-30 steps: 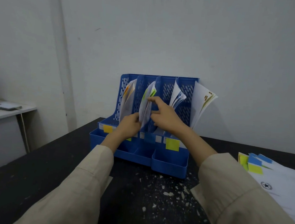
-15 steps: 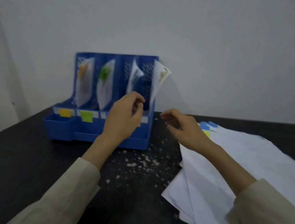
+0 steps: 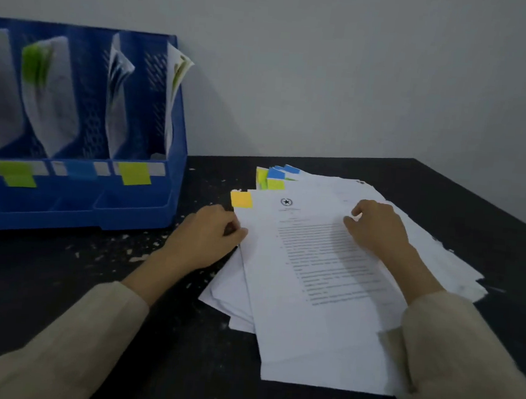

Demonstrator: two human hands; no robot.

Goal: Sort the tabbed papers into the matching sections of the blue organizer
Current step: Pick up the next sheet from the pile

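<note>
My left hand pinches top sheet edge below orange tab; right hand rests on it, loosely curled. Thin, floppy, slippery: lift by edges.

Left hand and right hand forward, fingers curled, sleeved arms outstretched.

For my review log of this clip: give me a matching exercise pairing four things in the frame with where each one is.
Things:
1. orange sticky tab
2. left hand
3. right hand
4. blue plastic organizer

Places:
A. standing by the wall, left of the loose stack
B. on the printed text of the top white sheet
C. at that sheet's top left corner
D. at that sheet's left edge, below the tab

Pairs: 1-C, 2-D, 3-B, 4-A
</note>
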